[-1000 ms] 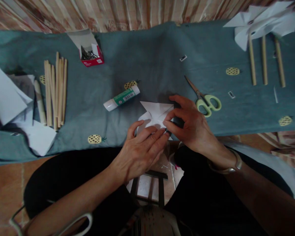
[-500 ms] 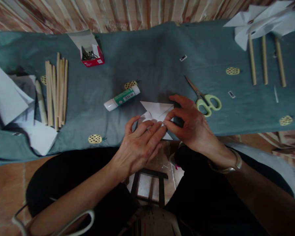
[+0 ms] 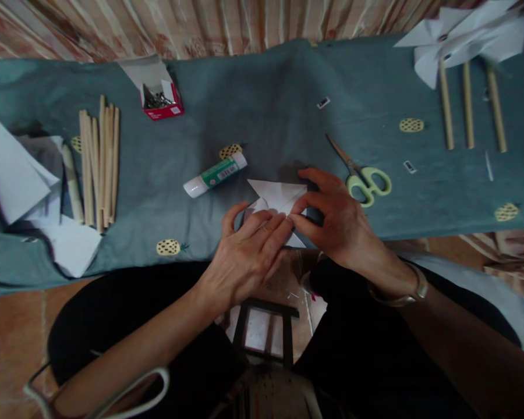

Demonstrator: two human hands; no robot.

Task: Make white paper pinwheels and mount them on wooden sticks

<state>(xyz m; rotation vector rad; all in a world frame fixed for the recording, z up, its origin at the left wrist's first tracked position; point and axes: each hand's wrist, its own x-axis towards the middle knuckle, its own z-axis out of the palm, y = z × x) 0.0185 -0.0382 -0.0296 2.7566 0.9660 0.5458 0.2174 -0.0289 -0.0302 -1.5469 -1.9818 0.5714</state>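
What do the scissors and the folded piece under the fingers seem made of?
Scissors: thin, pointed blades, probably metal, dull finish; smooth pale-green handles, likely plastic. Folded piece: matte white, apparently paper, from its thin, creased flaps.

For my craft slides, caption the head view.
Left hand and right hand on folded white paper, glue stick and scissors nearby.

Left hand [image 3: 248, 256] and right hand [image 3: 344, 218]: bare, like both forearms [image 3: 157, 340]
Right wrist [image 3: 395, 285]: smooth, rounded bangle [image 3: 422, 284], silvery in this dim light
Beside left forearm: whitish loop [image 3: 162, 390], cord or strap, hard to tell from here
Legs: plain black trousers [image 3: 105, 308]
Waist: beige cloth [image 3: 283, 396] with dark flecks, too murky to name
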